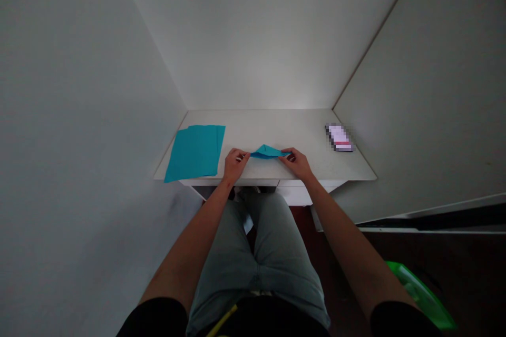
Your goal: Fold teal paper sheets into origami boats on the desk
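A small folded piece of teal paper lies on the white desk near its front edge. My left hand pinches the paper's left tip with curled fingers. My right hand pinches its right tip the same way. The middle of the paper rises in a low peak between both hands. A stack of flat teal sheets lies to the left of my left hand, apart from it.
A blurred-out small object rests at the desk's right side. Walls close in the desk on the left, back and right. My legs in grey trousers are below. A green object lies on the dark floor at lower right.
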`<state>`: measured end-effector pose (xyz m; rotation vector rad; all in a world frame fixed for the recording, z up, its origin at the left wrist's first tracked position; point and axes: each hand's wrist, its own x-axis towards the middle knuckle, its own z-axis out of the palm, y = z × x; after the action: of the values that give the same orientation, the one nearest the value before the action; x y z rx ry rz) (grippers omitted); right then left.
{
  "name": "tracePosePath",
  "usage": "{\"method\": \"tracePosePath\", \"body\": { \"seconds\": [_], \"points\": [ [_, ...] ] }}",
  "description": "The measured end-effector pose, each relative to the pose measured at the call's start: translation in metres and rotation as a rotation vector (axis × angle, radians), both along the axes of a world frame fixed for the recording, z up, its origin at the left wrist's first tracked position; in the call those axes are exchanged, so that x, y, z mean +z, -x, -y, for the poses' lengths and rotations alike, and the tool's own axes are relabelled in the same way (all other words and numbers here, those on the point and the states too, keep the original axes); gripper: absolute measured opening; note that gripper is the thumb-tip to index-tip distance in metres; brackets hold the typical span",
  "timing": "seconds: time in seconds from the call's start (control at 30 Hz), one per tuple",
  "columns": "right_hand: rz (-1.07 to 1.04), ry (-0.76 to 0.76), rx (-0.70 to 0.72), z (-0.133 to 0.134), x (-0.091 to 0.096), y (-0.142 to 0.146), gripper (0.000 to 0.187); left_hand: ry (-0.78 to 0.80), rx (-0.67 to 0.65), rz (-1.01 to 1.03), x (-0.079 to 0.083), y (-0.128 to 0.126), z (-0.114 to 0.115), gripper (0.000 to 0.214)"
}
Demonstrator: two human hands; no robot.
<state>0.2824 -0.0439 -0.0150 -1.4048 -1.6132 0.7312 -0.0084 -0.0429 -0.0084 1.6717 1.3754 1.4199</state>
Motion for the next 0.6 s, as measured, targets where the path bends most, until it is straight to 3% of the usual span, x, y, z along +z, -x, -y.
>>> {"method": "tracePosePath", "body": {
  "seconds": [0.2,0.37,0.53,0.6],
  "points": [
    [0.059,0.003,-0.01,-0.0003,-0.0024,0.0015,0.044,-0.044,0.007,-0.022,0.0007,-0.0009,0.0047,0.018],
    [0.066,-0.015,-0.068,-0.0029,-0.0057,0.0013,0.035,-0.051,-0.081,-0.064,-0.0012,-0.0022,0.0052,0.014],
    [0.015,-0.163,-0.111,-0.0059,-0.0056,0.0018,0.031,0.007,-0.139,-0.184,-0.0044,-0.0045,0.0048,0.006],
    [-0.005,-0.22,-0.094,-0.0056,-0.0049,0.0026,0.029,0.027,-0.173,-0.298,-0.0031,-0.007,0.0057,0.016]
  ]
}}
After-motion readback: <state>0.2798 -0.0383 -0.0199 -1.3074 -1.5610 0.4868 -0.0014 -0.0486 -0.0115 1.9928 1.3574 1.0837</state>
